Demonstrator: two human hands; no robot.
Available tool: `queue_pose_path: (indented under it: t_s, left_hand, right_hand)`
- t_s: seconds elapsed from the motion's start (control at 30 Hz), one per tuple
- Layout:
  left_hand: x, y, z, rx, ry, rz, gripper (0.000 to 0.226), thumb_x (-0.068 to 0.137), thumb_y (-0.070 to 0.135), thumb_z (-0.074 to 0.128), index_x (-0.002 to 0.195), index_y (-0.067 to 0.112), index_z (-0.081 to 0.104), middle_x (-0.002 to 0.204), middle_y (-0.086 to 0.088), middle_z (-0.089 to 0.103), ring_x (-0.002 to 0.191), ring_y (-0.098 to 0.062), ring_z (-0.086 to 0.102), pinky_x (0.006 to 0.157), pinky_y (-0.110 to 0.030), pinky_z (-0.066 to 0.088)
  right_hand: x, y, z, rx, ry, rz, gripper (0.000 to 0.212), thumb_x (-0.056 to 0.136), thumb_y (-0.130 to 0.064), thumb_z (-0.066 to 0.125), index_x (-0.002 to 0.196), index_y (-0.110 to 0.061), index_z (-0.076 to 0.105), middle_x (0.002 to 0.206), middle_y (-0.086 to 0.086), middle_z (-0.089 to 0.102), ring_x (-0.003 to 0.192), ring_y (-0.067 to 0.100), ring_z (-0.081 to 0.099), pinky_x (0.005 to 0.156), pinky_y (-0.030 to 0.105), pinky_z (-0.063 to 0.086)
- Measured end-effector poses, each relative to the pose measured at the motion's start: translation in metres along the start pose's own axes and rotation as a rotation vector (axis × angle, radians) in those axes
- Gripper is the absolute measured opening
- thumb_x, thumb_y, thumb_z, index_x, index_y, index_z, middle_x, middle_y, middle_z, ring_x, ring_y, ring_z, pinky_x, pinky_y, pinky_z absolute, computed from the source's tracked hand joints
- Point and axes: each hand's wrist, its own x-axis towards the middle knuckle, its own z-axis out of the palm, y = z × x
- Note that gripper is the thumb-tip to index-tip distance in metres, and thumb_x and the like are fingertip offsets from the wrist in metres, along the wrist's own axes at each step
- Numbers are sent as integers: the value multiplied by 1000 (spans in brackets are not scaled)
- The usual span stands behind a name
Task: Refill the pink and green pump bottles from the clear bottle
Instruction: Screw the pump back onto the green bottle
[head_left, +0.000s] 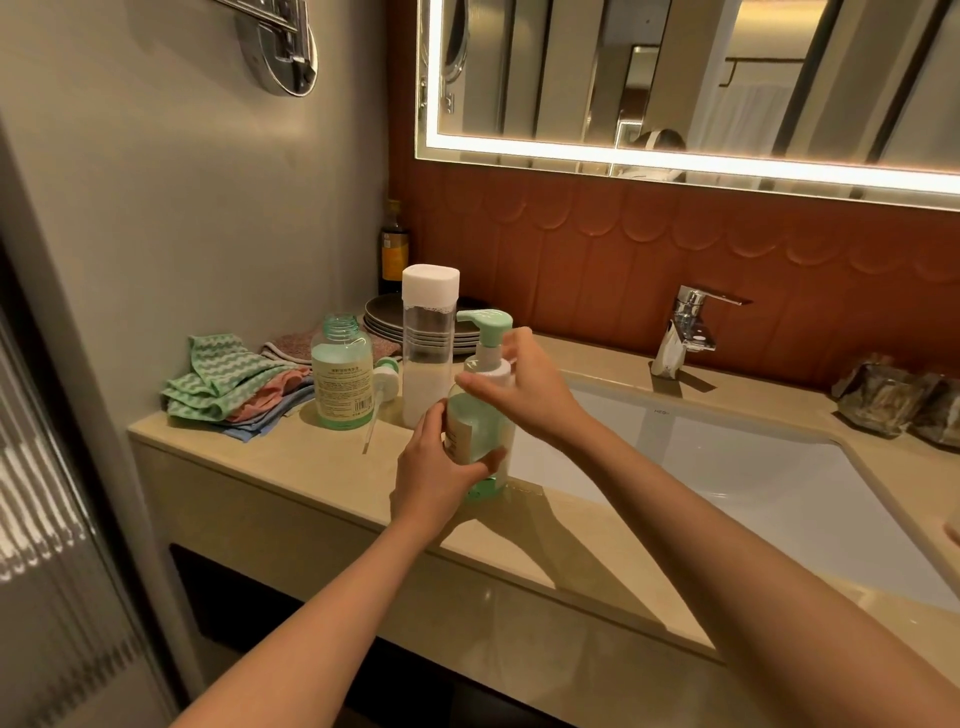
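A green pump bottle (480, 431) stands on the counter near the sink's left edge, its green pump head (488, 322) on top. My left hand (436, 470) grips the bottle's lower body. My right hand (519, 387) holds the white collar under the pump head. Behind it stands the tall clear bottle (427, 343) with a white cap and white liquid in its lower part. To the left, a second bottle (341, 376) with greenish contents stands uncapped, and its white pump (384, 387) with a long tube lies on the counter beside it.
Folded green, pink and blue cloths (234, 387) lie at the counter's left end. A stack of dark plates (384, 317) and a dark bottle (393, 247) sit at the back. The white sink basin (727, 467) and chrome tap (688, 327) lie to the right.
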Motion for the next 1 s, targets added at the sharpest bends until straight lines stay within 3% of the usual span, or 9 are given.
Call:
queue_pose_path:
  t_s: [0.07,0.13,0.27,0.4,0.57,0.67,0.8,0.93,1.0]
  left_hand:
    - [0,-1,0,-3,-1,8,78,67,44,79,131,20,42,122,2,58,110,-15,55,86,-36,54]
    - [0,-1,0,-3,8,9,77,67,42,79,131,21,42,121,3,58,110,-14,55,86,-35,54]
    - [0,1,0,-29,24,18,73,67,37,80,128,23,44,116,6,59,102,-10,55,82,-28,52]
    - [0,1,-1,-26,24,19,75,67,35,81,129,20,44,118,3,58,106,-13,54,83,-31,53]
    - [-1,3,-2,-17,16,31,75,68,38,80,130,21,42,120,3,57,106,-8,50,83,-26,51]
    - [-1,5,-2,-27,23,27,74,68,36,80,130,21,43,118,3,58,105,-9,52,84,-28,52]
    - [-1,4,-2,-28,28,17,78,67,35,82,133,21,42,119,2,58,105,-11,53,85,-32,52]
    - [-1,3,-1,-17,25,28,77,67,37,81,131,20,43,119,3,58,105,-10,52,84,-28,52]
    - [0,2,-1,-24,26,28,75,67,36,81,130,21,43,119,3,58,107,-11,53,85,-31,53]
  right_hand:
    - [-7,0,-4,160,-155,-17,55,87,-45,58,135,-28,36,136,-3,45,115,7,42,97,30,40]
    - [-15,2,-6,258,-191,-32,43,95,-35,48,136,-24,42,134,-4,49,118,9,45,94,28,39]
    - [-17,13,-8,157,99,-85,27,92,-34,54,112,-20,64,105,-14,61,94,-2,54,88,31,48]
    - [-10,9,-8,-4,176,-73,35,79,-50,65,91,-19,53,93,-2,61,86,11,56,73,31,50]
    - [-12,3,-13,214,-105,-42,48,90,-39,56,134,-24,44,127,-11,49,113,5,44,96,30,40]
    - [-13,8,-10,169,-21,-44,38,85,-40,63,118,-21,57,112,-11,57,104,5,50,93,34,46]
    - [-5,2,3,-62,123,46,54,68,-57,72,98,-22,45,100,-1,56,90,15,54,75,33,53]
    - [-5,3,-5,193,-55,61,57,84,-51,58,132,-25,39,134,2,48,115,16,49,93,35,46]
    - [-9,6,-13,280,-157,29,50,89,-40,57,135,-23,44,136,0,50,119,13,47,102,39,42]
